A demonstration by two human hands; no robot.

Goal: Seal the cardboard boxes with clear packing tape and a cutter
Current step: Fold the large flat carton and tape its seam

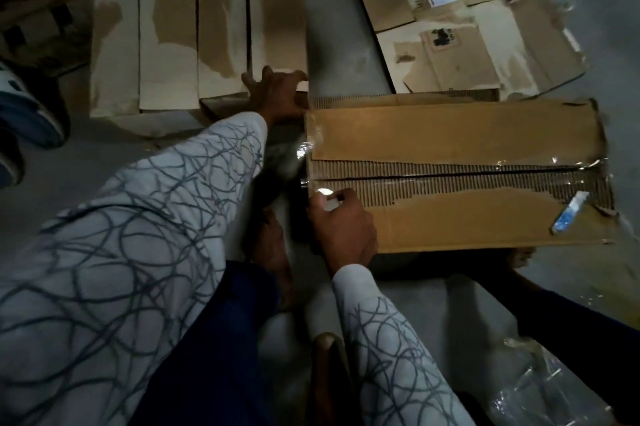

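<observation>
Head view: a cardboard box (450, 138) sits on the grey floor (86, 176) in front of the person, its top flaps closed and meeting along a dark seam down the middle. The paper skin is torn away on both sides of that seam, baring the corrugation.

The right hand (341, 228) is at the box's left end just below the seam. Its fingers are curled, and thumb and fingertips pinch a shiny strip of clear tape (304, 150) that wraps over that edge.

The left hand (277, 93) reaches to the box's far left corner with fingers spread and lies flat there, gripping nothing. I cannot tell whether it presses the box or the cardboard beside it.

A small blue-and-white cutter (568, 214) lies on the box top near the right end, well apart from both hands.

Flat cardboard pieces (173, 44) lie side by side beyond the left hand. A flattened carton (450, 27) lies behind the box, and crumpled clear plastic (530, 387) is at lower right.
</observation>
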